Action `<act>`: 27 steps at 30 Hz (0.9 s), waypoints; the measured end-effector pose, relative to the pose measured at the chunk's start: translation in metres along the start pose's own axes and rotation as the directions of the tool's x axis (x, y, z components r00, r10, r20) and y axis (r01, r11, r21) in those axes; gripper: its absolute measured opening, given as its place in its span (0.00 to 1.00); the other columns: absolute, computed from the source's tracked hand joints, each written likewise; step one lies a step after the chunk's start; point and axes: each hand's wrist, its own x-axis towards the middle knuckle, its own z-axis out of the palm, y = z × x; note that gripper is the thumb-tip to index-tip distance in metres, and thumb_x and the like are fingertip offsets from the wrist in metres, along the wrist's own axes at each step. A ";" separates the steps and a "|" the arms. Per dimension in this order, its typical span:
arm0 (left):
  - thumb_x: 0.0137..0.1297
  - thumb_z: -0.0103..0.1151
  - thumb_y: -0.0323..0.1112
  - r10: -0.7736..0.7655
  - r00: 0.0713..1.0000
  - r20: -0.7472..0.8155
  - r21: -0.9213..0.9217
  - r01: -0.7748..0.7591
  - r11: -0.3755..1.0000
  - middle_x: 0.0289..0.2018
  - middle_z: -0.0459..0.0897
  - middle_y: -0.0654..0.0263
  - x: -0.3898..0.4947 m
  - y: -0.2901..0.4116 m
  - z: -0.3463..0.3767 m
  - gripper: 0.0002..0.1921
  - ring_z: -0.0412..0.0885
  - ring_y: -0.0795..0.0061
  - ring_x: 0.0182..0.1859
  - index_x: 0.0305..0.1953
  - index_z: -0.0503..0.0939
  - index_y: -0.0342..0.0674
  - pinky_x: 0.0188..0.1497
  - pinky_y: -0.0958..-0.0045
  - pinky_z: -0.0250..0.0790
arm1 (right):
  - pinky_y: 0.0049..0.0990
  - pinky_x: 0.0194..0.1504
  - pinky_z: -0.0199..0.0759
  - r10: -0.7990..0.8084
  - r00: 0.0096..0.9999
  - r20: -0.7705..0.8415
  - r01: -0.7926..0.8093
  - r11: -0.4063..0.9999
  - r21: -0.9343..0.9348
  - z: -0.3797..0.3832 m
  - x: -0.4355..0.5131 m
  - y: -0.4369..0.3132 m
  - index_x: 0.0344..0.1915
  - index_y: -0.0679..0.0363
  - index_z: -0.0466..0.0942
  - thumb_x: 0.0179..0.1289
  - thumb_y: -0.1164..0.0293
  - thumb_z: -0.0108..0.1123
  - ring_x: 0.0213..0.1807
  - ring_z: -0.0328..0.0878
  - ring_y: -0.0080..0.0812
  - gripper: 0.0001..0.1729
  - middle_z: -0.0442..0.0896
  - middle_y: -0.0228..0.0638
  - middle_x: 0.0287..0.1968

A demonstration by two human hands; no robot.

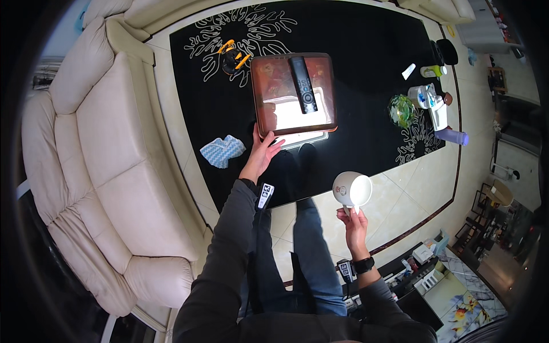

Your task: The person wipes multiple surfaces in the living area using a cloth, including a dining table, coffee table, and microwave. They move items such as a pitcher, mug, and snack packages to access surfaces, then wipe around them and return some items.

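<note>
My left hand (261,155) touches the near left corner of a square box with a see-through lid (268,85). Its fingers are spread around that corner, and whether they grip it is unclear. A black remote control (303,83) lies on the lid. In my right hand (355,225), a white ceramic mug (349,188) is held by its handle over the floor, just off the table's near edge. The mug is tilted with its mouth to the right. Left of my left hand, a blue and white patterned cloth (223,151) lies crumpled.
A black glossy table (360,141) spreads before me. On it are a black and orange object (233,59), a green glass bowl (401,111), a green bottle (433,71), a wipes pack (422,95) and a purple bottle (452,136). A cream leather sofa (111,120) flanks the left side.
</note>
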 end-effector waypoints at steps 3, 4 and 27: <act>0.67 0.53 0.44 0.027 1.000 0.008 -0.081 -0.026 0.996 0.67 0.50 0.56 0.004 -0.002 -0.001 0.41 0.65 0.50 0.63 0.70 0.34 0.61 0.65 0.55 0.53 | 0.29 0.47 0.72 0.006 1.000 0.025 -0.006 1.000 -0.008 -0.008 0.008 -0.007 0.44 0.66 0.74 0.71 0.63 0.46 0.39 0.79 0.29 0.17 0.81 0.40 0.37; 0.67 0.53 0.44 0.054 0.998 0.021 -0.096 -0.052 0.994 0.68 0.50 0.56 0.006 -0.003 0.000 0.41 0.65 0.50 0.63 0.70 0.35 0.60 0.66 0.55 0.52 | 0.29 0.47 0.72 0.012 0.999 0.037 -0.011 1.000 -0.015 -0.011 0.013 -0.012 0.44 0.66 0.74 0.71 0.63 0.46 0.39 0.79 0.29 0.17 0.81 0.40 0.37; 0.61 0.62 0.37 0.567 0.757 -0.325 0.574 -0.319 0.754 0.38 0.83 0.60 0.106 -0.008 0.103 0.35 0.81 0.77 0.38 0.67 0.56 0.45 0.44 0.78 0.70 | 0.29 0.47 0.72 0.112 0.970 0.215 -0.049 0.959 -0.279 -0.091 0.166 -0.113 0.43 0.64 0.75 0.70 0.64 0.47 0.40 0.79 0.30 0.15 0.81 0.39 0.37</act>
